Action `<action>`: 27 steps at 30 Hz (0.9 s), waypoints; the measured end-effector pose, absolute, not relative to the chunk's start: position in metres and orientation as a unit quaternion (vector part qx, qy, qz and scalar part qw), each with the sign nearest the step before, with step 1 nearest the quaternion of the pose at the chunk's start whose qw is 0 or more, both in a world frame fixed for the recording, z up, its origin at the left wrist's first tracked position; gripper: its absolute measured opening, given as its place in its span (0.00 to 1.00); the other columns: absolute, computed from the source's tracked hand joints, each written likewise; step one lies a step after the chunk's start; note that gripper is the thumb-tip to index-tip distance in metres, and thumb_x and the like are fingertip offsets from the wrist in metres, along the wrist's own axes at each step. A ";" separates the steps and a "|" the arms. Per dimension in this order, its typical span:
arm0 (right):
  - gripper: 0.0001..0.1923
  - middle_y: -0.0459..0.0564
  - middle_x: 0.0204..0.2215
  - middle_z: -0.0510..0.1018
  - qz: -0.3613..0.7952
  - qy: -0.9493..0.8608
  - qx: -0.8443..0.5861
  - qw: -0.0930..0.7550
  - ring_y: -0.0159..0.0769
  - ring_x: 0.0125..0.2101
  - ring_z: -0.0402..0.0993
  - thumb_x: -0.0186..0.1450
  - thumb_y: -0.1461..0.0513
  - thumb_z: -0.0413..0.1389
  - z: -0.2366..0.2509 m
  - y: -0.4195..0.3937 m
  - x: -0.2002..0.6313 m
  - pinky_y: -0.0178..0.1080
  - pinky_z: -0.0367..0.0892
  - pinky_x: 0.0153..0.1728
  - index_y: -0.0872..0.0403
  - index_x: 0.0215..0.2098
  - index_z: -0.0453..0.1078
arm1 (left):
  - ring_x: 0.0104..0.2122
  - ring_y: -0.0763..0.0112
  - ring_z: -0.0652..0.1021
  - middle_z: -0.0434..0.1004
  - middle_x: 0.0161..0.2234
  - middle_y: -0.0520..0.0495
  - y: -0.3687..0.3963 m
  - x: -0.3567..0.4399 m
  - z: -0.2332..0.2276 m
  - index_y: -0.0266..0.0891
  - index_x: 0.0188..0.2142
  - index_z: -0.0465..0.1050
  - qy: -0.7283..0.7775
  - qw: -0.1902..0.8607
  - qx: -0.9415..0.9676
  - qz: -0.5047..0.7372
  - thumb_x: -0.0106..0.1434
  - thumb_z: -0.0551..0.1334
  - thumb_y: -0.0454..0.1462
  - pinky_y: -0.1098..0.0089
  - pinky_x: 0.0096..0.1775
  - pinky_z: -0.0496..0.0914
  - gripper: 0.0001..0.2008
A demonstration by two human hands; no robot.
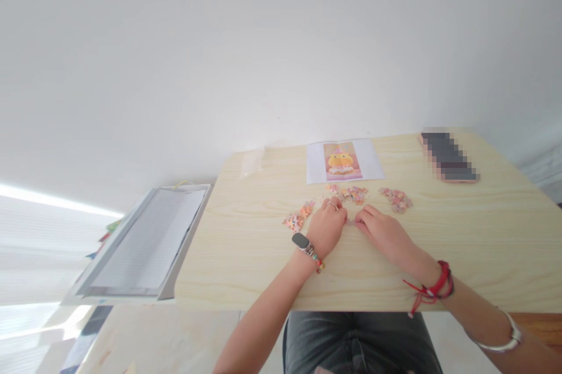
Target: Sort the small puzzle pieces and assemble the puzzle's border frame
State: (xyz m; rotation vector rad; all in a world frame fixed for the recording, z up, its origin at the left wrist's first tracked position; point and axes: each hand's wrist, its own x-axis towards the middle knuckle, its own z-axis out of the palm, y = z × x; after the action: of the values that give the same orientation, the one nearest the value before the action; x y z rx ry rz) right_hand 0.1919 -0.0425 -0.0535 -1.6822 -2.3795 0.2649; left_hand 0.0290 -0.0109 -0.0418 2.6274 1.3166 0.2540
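Pale wood-grain tabletop (pixel 246 257) bears a small pinkish jigsaw fragment (pixel 351 222) below the frame's centre. The left hand (pixel 327 225) and right hand (pixel 384 236) pinch its opposite ends, fingers nearly closed, seemingly steadying it; fingertips hide its outline. Loose multicoloured jigsaw pieces (pixel 355 194) lie just above, apparently for easy reach. Beyond, a white sheet with a yellow cartoon print (pixel 371 160) faces up, probably for viewing. Pixelation obscures the dark, pink-edged phone (pixel 448 154) at right.

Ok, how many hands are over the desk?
2: the left hand, beside the leftmost puzzle pieces, and the right hand, just to its right. No others show.
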 end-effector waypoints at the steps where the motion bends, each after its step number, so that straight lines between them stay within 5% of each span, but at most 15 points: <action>1: 0.12 0.49 0.32 0.71 0.086 -0.812 -0.566 0.112 0.33 0.29 0.70 0.65 0.64 0.43 -0.054 -0.042 0.193 0.35 0.61 0.27 0.54 0.31 0.67 | 0.39 0.68 0.68 0.65 0.40 0.46 -0.012 0.029 -0.042 0.38 0.32 0.69 0.442 0.092 0.888 0.084 0.61 0.52 0.28 0.69 0.37 0.68 0.08; 20: 0.17 0.50 0.29 0.71 0.004 -0.824 -0.534 0.187 0.33 0.28 0.69 0.68 0.60 0.39 -0.044 -0.041 0.222 0.34 0.60 0.25 0.54 0.33 0.68 | 0.43 0.65 0.67 0.64 0.42 0.45 -0.013 0.043 -0.031 0.38 0.35 0.66 0.427 0.071 0.886 0.164 0.64 0.53 0.33 0.64 0.41 0.69 0.05; 27: 0.15 0.53 0.39 0.71 -0.006 -0.809 -0.558 0.182 0.39 0.43 0.69 0.68 0.60 0.39 -0.059 -0.042 0.263 0.39 0.67 0.35 0.53 0.36 0.67 | 0.43 0.66 0.67 0.63 0.41 0.45 0.002 0.086 -0.044 0.37 0.35 0.65 0.374 0.064 0.913 0.151 0.64 0.51 0.30 0.65 0.42 0.68 0.06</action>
State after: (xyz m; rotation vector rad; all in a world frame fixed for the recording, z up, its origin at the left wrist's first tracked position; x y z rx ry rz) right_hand 0.2627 -0.0415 -0.0594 -1.5752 -2.2844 -0.0177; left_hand 0.0856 0.0019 -0.0439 2.7566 1.1279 0.4564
